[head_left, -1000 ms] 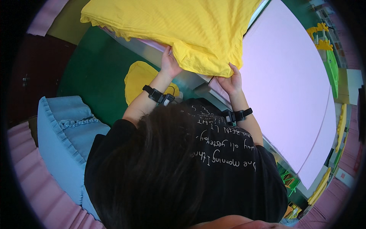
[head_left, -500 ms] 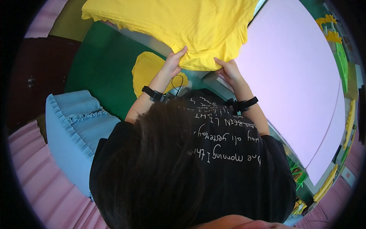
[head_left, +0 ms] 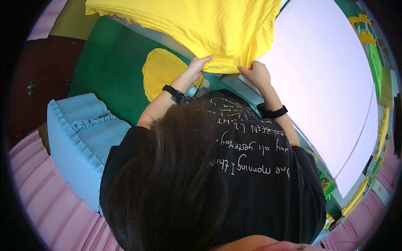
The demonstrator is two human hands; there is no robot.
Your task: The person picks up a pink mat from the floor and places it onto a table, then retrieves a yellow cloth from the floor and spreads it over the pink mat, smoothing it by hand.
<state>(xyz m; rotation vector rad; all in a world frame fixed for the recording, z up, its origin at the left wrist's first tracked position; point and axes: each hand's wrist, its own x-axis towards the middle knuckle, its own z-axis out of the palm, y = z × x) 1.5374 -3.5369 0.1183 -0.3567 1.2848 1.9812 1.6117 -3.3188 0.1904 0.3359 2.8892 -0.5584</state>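
Note:
A large yellow cloth (head_left: 188, 25) with a ruffled left edge spreads across the far middle of the head view. My left hand (head_left: 197, 67) pinches the left part of its near edge, with the thumb on top. Farther right along that edge, my right hand (head_left: 256, 74) grips the cloth between thumb and fingers. Between the two hands the edge runs nearly straight, with creases fanning out near my right hand. Part of my left hand's fingers is hidden. Each wrist wears a black strap.
A yellow rounded pad (head_left: 161, 73) lies on the green floor (head_left: 109, 58) by my left forearm. At left stands a light-blue ruffled sofa-like piece (head_left: 79, 134) near a dark red cabinet (head_left: 46, 79). A wide pale lilac surface (head_left: 322, 79) fills the right.
Both hands have shifted slightly right, and the cloth's near edge between them has moved a little away from me. My right hand has turned, its back now showing more.

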